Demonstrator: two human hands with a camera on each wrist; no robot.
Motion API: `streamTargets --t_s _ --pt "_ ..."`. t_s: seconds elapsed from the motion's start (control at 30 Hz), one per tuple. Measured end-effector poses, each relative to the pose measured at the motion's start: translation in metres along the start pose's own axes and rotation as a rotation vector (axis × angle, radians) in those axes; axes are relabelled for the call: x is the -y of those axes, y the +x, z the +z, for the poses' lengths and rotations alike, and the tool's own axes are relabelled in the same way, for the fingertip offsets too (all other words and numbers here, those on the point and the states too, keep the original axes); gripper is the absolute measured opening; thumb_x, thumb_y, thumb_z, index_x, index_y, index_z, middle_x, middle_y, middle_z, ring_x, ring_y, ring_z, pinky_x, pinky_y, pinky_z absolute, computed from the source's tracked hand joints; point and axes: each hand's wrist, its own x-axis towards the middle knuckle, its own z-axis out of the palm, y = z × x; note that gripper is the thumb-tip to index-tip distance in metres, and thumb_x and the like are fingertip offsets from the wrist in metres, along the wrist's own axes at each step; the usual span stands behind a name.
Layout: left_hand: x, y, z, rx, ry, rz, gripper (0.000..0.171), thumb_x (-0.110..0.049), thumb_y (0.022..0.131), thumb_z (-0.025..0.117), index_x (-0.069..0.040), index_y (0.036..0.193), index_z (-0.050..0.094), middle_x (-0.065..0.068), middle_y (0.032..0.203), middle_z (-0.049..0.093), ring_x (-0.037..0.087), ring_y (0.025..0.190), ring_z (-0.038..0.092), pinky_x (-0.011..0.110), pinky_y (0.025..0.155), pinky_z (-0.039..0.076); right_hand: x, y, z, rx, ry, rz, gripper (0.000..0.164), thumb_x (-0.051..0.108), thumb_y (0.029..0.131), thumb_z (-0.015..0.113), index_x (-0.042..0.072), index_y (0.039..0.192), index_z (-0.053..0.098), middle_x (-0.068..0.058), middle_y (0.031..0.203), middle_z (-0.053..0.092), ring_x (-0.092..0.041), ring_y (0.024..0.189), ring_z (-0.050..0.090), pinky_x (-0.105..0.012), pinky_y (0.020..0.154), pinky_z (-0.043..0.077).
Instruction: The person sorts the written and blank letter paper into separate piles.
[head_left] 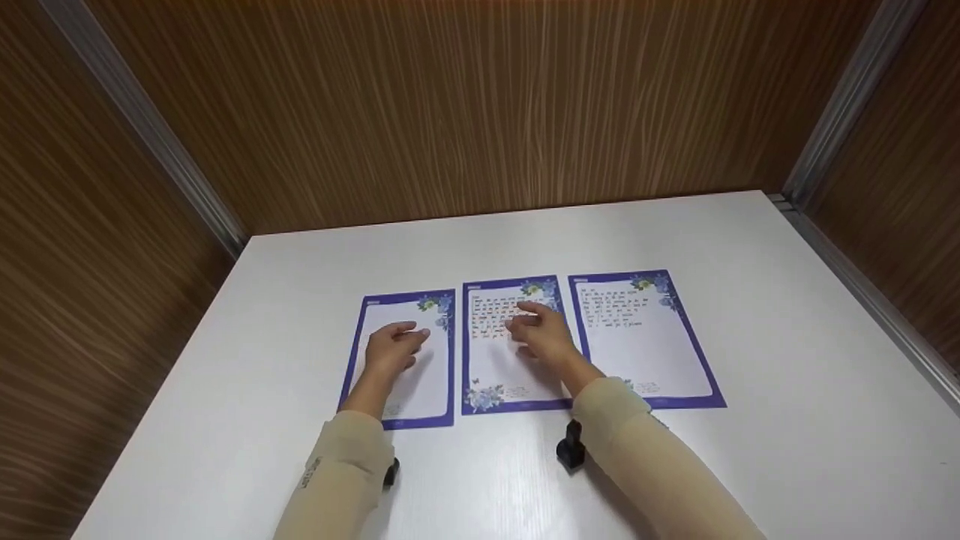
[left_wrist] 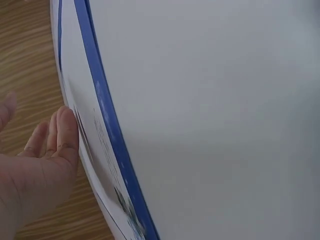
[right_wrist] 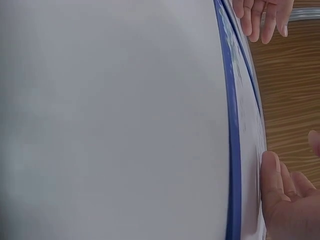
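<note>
We can make out no word for certain: the lines of writing [head_left: 491, 322] on the middle sheet [head_left: 487, 367] and right sheet [head_left: 667, 356], the small print [head_left: 517, 391] near their lower edges, and the dark lettering [head_left: 310, 472] on the left sleeve [head_left: 341, 480] are too small or blurred.

Left hand: I see the left hand [head_left: 390, 351] raised with nothing in it, its fingers [left_wrist: 66, 135] loosely bent and leaning ahead and inward.
Left thumb: on my left wrist feed, the thumb [left_wrist: 5, 112] stands apart from those fingers.
Left arm: behind that hand I have a bare wrist [head_left: 367, 394], then a pale beige sleeve [head_left: 352, 439] running back toward the body.
Right hand: I read the right hand [head_left: 547, 336] as empty too, apart from the left and slightly farther forward, its relaxed fingers pointing inward.
Right arm: the forearm, in a matching right sleeve [head_left: 637, 442], slants back and rightward from the hand.
</note>
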Motion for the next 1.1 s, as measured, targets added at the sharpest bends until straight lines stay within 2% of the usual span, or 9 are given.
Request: streamTargets --t_s 0.3,0.6,0.87,1.1 --pt "-0.005 0.0 0.026 0.042 -0.005 0.026 0.045 -0.018 0.088 0.069 0.002 0.126 0.057 0.017 0.111 0.064 0.03 0.102 0.062 0.035 0.082 0.054 0.001 0.001 -0.023 -0.024 -0.041 0.035 0.056 0.016 0.09 0.065 0.007 0.141 0.043 -0.014 0.126 0.057 -0.028 0.106 0.06 -0.038 0.083 0.053" --pt "-0.01 -0.003 0.045 0.071 -0.002 0.01 0.046 -0.017 0.087 0.07 0.002 0.127 0.056 0.017 0.116 0.062 0.029 0.106 0.061 0.033 0.084 0.053 0.004 0.003 -0.045 -0.066 -0.098 0.04 0.056 0.017 0.091 0.064 0.006 0.142 0.042 -0.017 0.127 0.056 -0.028 0.108 0.06 -0.035 0.084 0.053" --pt "-0.012 -0.004 0.052 0.08 0.002 0.004 0.044 -0.016 0.088 0.069 0.001 0.127 0.057 0.018 0.119 0.062 0.028 0.106 0.061 0.032 0.085 0.053 0.001 0.006 -0.061 -0.108 -0.127 0.06 0.056 0.018 0.093 0.063 0.006 0.143 0.041 -0.017 0.13 0.055 -0.028 0.113 0.057 -0.036 0.09 0.05" --pt "-0.012 -0.004 0.052 0.084 -0.024 0.005 0.044 -0.016 0.087 0.069 0.002 0.126 0.058 0.017 0.116 0.063 0.025 0.097 0.064 0.031 0.079 0.054 -0.001 0.002 -0.07 -0.122 -0.185 0.065 0.056 0.018 0.093 0.062 0.005 0.143 0.039 -0.019 0.132 0.051 -0.032 0.116 0.055 -0.04 0.091 0.049"
